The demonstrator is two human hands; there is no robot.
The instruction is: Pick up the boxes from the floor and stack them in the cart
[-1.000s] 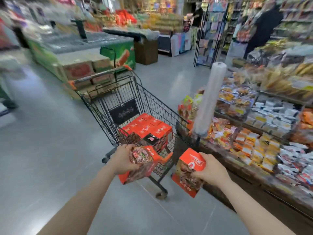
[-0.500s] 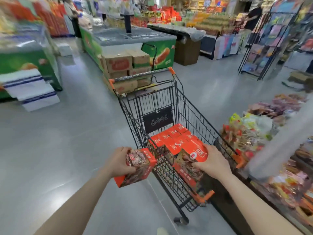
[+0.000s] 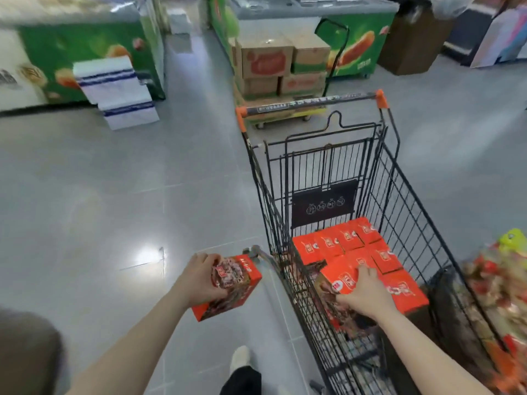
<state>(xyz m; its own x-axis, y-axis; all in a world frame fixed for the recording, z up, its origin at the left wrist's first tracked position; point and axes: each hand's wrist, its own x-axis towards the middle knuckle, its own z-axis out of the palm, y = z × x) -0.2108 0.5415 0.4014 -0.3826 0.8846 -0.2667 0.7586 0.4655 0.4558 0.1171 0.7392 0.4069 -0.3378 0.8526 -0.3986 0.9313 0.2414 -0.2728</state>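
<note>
Both your hands hold boxes; one box is inside the cart, one is outside it.

Your right hand (image 3: pixel 363 293) reaches into the black wire shopping cart (image 3: pixel 405 212) and grasps an orange-red cardboard box with a food picture on its side (image 3: pixel 338 280), fingers spread over its top and thumb curled at its near edge. That box is tilted and rests against the row of matching orange-red boxes (image 3: pixel 353 243) that lie flat on the cart floor. Your left hand (image 3: pixel 199 280) is clenched round a second orange-red cardboard box (image 3: pixel 231 286), held above the grey tiled floor (image 3: pixel 99 209) just left of the cart's near left wall. Stacked brown cartons (image 3: pixel 273 67) stand on the far side, beyond the cart's orange-tipped handle (image 3: pixel 310 103).
</note>
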